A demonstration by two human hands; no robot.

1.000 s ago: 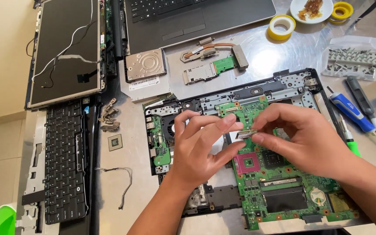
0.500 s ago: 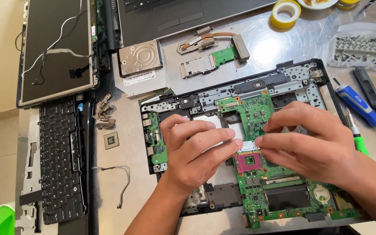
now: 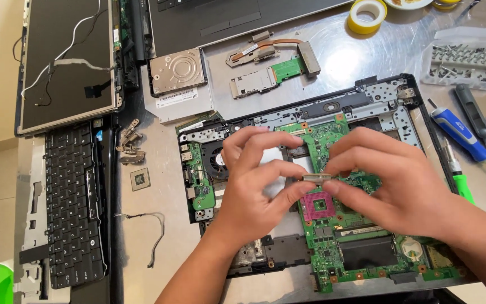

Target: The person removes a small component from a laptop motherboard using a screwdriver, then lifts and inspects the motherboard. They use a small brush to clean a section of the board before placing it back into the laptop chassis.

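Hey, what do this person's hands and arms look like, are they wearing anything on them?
Both hands are bare: the left hand and the right hand have no gloves, and no rings show on the fingers in view. The forearms are uncovered down to the frame edge, with no sleeves, watch or wristband visible. Fingernails are short and unpainted.

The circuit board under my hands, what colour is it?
Green, with a pink square socket near its middle. The circuit board shows in the head view.
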